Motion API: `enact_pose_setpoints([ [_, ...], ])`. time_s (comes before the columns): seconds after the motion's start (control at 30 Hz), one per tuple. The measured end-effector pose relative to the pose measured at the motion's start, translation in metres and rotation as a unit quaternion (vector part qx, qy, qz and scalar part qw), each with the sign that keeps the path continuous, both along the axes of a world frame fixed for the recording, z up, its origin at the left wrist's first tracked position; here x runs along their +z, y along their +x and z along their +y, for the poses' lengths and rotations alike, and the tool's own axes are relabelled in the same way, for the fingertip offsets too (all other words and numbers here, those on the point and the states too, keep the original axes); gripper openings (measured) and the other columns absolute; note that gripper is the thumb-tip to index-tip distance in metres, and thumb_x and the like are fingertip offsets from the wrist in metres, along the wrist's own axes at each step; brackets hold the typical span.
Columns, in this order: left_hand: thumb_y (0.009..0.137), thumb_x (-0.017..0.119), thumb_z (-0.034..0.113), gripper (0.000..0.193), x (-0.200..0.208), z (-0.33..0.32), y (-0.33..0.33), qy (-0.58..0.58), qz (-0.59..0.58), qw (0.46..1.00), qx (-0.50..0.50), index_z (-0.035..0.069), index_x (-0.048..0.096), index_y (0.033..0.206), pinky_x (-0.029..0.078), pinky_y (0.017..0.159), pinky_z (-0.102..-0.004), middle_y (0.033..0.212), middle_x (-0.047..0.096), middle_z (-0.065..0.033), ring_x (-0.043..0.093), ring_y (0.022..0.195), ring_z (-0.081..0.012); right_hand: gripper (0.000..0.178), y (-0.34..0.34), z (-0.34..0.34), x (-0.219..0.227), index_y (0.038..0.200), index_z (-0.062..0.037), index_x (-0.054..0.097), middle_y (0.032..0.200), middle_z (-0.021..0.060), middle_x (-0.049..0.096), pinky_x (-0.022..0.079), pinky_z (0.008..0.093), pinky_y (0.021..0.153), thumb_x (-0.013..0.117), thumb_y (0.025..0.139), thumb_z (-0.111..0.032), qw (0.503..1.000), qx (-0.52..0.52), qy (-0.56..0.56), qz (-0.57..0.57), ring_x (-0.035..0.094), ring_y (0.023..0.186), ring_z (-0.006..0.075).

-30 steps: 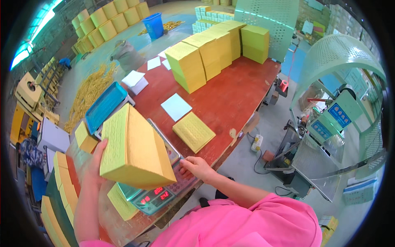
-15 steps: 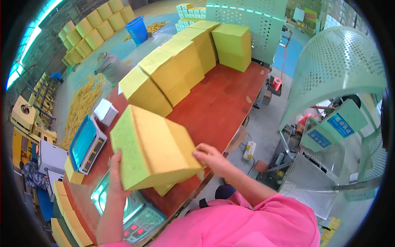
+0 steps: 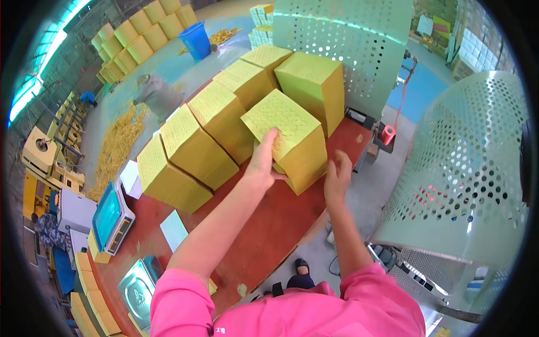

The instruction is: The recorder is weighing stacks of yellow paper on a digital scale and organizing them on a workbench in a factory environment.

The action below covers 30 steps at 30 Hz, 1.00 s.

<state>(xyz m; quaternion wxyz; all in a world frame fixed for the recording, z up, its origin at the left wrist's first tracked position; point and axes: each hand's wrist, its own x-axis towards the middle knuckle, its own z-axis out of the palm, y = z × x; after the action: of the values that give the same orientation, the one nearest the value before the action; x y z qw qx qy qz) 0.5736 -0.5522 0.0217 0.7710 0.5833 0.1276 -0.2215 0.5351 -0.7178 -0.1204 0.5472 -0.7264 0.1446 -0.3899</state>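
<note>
A large block of yellow paper (image 3: 303, 160) with a scaly pattern on its top is at the far right of the red table (image 3: 255, 230). My left hand (image 3: 264, 160) grips its near left corner, thumb on top and fingers low on the side. My right hand (image 3: 338, 177) is beside the block's right face, fingers apart and slightly bent, holding nothing; whether it touches the block I cannot tell. Similar yellow blocks (image 3: 196, 147) stand in a slanting row to the left, and another yellow block (image 3: 310, 84) stands just behind. Whether the held block rests fully on the table is hidden.
A digital scale (image 3: 113, 216) and a metal-topped scale (image 3: 137, 289) sit at the left, with a white sheet (image 3: 174, 229) nearby. Perforated green panels stand behind (image 3: 337, 33) and right (image 3: 455, 185). A pink roll (image 3: 387, 133) hangs past the table's right edge.
The block has moved from near the scales to the far right, beside the row, and is turned patterned side up. My right hand has let go. The white sheet on the table has come into sight.
</note>
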Motion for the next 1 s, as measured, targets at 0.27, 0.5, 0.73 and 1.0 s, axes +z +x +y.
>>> enact_pose_setpoints([
  [0.27,0.088,0.047,0.063,0.073,-0.006,-0.039,0.058,0.032,-0.006,0.999,0.036,0.017,0.037,0.144,0.034,0.096,-0.0711,0.147,0.037,-0.0127,0.036,0.131,-0.0400,0.030,0.017,0.012,-0.018,0.112,0.0022,0.051,0.100,0.0103,0.058,0.051,0.0288,0.073,0.062,0.085,-0.004,0.989,0.101,0.050,0.091,0.062,0.084,0.0154],
  [0.5,0.087,0.047,0.067,0.082,0.003,-0.049,0.083,0.009,0.005,0.999,0.047,0.016,0.029,0.149,0.028,0.100,-0.0730,0.153,0.028,-0.0152,0.026,0.139,-0.0412,0.042,0.043,0.006,-0.021,0.121,0.0008,0.053,0.113,0.0150,0.053,0.051,0.0344,0.082,0.066,0.083,-0.011,0.988,0.112,0.025,0.099,0.061,0.095,0.0253],
  [0.73,0.085,0.053,0.066,0.085,0.019,0.027,-0.013,-0.050,-0.077,0.992,-0.081,0.020,0.023,0.150,0.028,0.102,-0.0687,0.154,0.026,-0.0080,0.021,0.143,-0.0348,0.035,0.007,0.046,-0.031,0.126,0.0030,0.052,0.120,0.0134,0.059,0.046,0.0332,0.097,0.056,0.091,-0.002,0.981,0.171,0.085,0.043,0.057,0.111,0.0223],
  [1.0,0.093,0.058,0.024,0.061,0.017,0.190,-0.230,0.119,-0.339,0.932,0.041,0.001,0.037,0.145,0.034,0.110,-0.0359,0.148,0.038,-0.0139,0.036,0.138,-0.0234,0.021,-0.151,0.250,0.120,0.109,0.0016,0.059,0.105,0.0078,0.060,0.048,0.0281,0.083,0.045,0.093,-0.002,0.861,0.408,0.304,-0.022,0.056,0.094,0.0153],
])
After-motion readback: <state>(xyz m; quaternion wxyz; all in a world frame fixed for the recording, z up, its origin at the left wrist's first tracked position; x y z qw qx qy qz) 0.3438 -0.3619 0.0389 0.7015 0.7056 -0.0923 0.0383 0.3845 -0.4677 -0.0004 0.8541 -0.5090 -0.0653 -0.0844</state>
